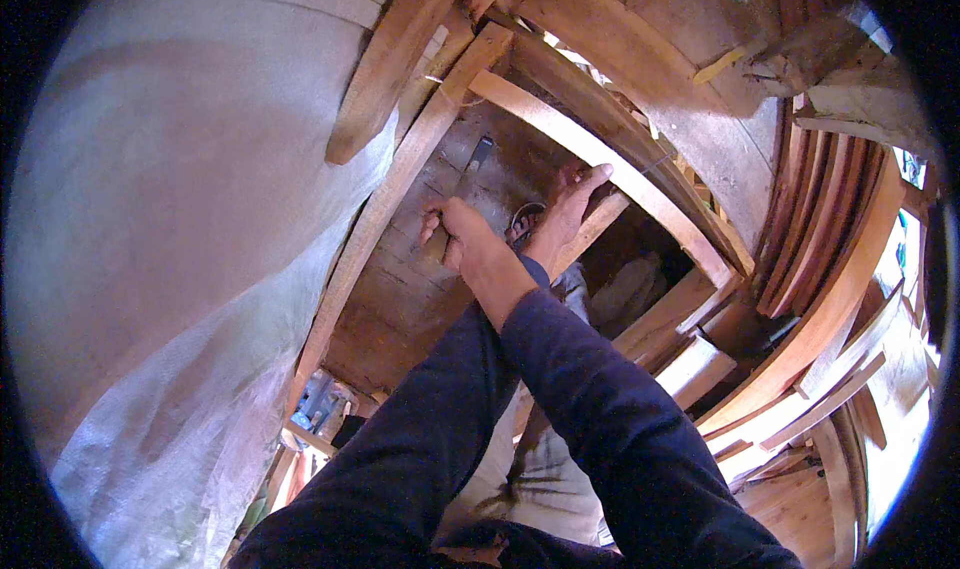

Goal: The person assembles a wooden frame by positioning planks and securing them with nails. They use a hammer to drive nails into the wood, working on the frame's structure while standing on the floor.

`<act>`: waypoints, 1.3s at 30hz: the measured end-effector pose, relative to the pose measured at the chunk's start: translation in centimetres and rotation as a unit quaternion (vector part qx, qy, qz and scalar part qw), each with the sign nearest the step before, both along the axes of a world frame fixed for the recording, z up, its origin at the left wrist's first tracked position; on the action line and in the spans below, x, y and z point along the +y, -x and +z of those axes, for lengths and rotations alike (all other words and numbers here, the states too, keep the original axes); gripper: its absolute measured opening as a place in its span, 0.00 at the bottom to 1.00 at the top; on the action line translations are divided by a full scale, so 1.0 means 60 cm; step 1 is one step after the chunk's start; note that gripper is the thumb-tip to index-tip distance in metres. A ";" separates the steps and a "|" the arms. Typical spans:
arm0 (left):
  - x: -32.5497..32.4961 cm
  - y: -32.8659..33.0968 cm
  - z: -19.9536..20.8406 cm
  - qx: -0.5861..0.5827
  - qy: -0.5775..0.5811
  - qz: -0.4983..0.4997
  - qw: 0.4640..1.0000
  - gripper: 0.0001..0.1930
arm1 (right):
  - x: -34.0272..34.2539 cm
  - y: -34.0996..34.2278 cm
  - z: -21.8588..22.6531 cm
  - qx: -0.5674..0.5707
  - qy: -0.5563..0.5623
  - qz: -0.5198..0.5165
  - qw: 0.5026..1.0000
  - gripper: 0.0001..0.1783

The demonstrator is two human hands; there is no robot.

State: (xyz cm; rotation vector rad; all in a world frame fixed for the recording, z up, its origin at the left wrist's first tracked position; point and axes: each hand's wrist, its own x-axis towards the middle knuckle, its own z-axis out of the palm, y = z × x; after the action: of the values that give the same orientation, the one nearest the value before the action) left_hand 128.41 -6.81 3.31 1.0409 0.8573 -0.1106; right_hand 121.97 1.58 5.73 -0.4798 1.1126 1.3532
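Observation:
My forearms cross, the right one above the left. My right hand [452, 231] is closed around the handle of what looks like a hammer [480, 155]; its dark head points away from me. My left hand [570, 201] lies against the near edge of a pale, slightly curved wooden beam [610, 167]. Its thumb rests on the beam and the fingers are curled at the edge, partly hidden. Just below that hand, a shorter wooden crosspiece [597, 227] runs down toward my leg. The hammer's head is apart from the beam.
A long wooden rail [375, 217] borders a large pale sheet [200, 199] on the left. Another thick timber [395, 64] juts out at the top. Stacked curved planks [830, 209] stand at the right, beside loose boards [692, 371]. My foot [522, 225] is on the brown floor [385, 324].

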 end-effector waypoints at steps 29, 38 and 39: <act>0.008 -0.006 0.007 -0.021 0.052 0.020 0.998 0.20 | 0.012 -0.028 -0.025 -0.147 0.007 0.058 0.987 0.06; -0.007 0.009 -0.018 0.056 0.004 -0.052 0.997 0.32 | -0.017 -0.054 -0.036 -0.031 -0.076 0.003 0.997 0.04; -0.002 0.008 -0.017 0.050 0.005 -0.050 0.997 0.33 | -0.008 -0.056 -0.023 -0.110 -0.051 0.045 0.992 0.04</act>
State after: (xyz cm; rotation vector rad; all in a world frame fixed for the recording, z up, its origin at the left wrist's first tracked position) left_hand 127.94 -6.90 2.27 1.0768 0.8941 -0.2532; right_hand 125.30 1.13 4.33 -0.5955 0.8462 1.3913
